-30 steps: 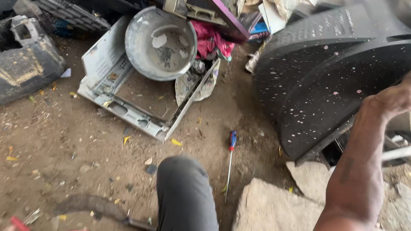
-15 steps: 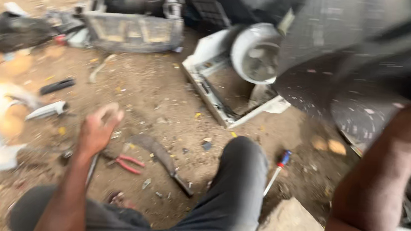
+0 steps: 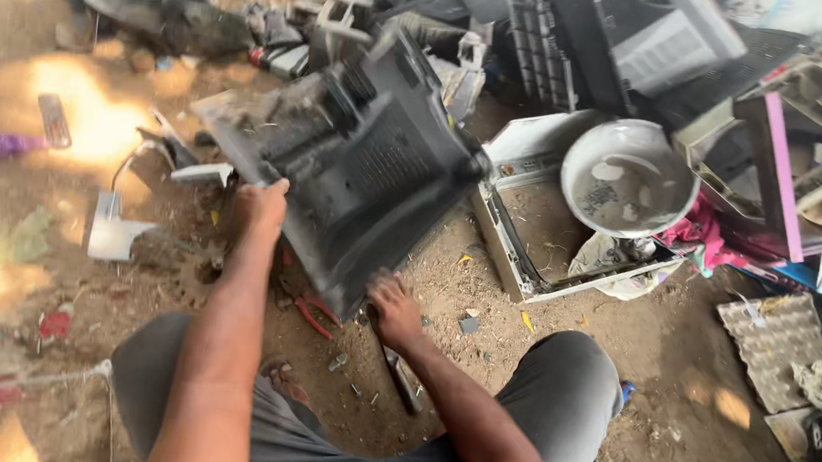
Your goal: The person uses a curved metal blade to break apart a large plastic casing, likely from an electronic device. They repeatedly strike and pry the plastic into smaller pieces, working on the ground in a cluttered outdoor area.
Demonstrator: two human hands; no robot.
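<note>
Both hands grasp the black plastic casing [image 3: 356,176] on the dirt ground [image 3: 617,382]: left hand [image 3: 260,209] at its upper edge, right hand [image 3: 393,310] at its lower corner. It looks bulky, stiff, light.

The person sits on bare dirt, both hands on a large dark grey plastic casing shell [image 3: 356,171] tilted up off the ground. The left hand [image 3: 260,209] grips its edge at nine o'clock; the right hand [image 3: 393,310] holds the lower corner at six o'clock. Red-handled pliers [image 3: 308,310] lie just under that corner. At two o'clock of the shell, a round grey metal bowl [image 3: 629,177] rests on a white rectangular frame [image 3: 519,261].
</note>
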